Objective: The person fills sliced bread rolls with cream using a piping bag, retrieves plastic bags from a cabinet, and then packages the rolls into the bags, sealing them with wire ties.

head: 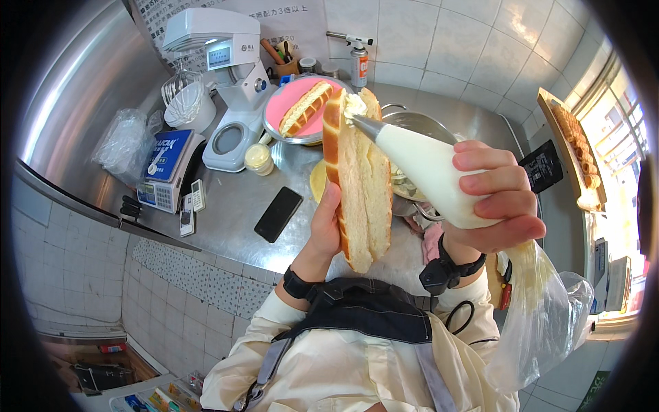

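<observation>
My left hand (327, 219) holds a long split bread roll (360, 206) upright, its cut side facing me. My right hand (497, 193) is closed around a clear plastic piping bag (422, 167) of pale cream, whose loose end hangs below the wrist. The bag's metal tip (366, 126) touches a small swirl of cream (355, 105) at the upper end of the cut. Behind the roll, a second roll (306, 109) with cream along its split lies on a pink round board (280, 95).
A black phone (278, 214), a cup of cream (259, 159), a digital scale (159, 194) and a white stand mixer (234, 98) are on the steel counter to the left. A metal pot (417, 123) stands behind the piping bag. A gas torch (359, 64) stands by the tiled wall.
</observation>
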`<state>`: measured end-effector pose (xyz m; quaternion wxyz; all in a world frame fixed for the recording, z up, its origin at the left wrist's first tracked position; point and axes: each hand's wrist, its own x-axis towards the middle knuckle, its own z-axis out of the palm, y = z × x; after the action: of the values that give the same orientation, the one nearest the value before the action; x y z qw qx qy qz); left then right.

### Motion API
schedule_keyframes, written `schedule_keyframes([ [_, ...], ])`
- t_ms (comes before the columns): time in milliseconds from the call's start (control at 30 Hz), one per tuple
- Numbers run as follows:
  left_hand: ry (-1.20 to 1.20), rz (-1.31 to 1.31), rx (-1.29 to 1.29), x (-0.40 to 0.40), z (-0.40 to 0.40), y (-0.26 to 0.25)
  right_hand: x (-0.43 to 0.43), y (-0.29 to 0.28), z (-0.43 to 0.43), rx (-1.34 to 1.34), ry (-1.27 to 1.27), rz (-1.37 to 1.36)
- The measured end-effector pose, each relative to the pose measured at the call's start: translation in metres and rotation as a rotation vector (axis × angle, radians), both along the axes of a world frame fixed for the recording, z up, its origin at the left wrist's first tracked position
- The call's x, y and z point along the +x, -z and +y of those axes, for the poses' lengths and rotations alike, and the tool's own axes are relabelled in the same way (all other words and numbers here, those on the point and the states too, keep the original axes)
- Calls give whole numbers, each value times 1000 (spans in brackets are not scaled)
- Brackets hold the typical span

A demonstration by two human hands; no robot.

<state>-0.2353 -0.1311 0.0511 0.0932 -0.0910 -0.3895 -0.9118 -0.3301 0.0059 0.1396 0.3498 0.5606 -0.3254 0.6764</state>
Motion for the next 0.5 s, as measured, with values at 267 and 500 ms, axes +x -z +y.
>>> schedule_keyframes([
  [267, -45, -18, -11, 0, 1, -4, 3, 3, 1, -4, -12, -39],
  [500, -13, -14, -10, 0, 0, -6, 3, 3, 3, -1, -13, -49],
])
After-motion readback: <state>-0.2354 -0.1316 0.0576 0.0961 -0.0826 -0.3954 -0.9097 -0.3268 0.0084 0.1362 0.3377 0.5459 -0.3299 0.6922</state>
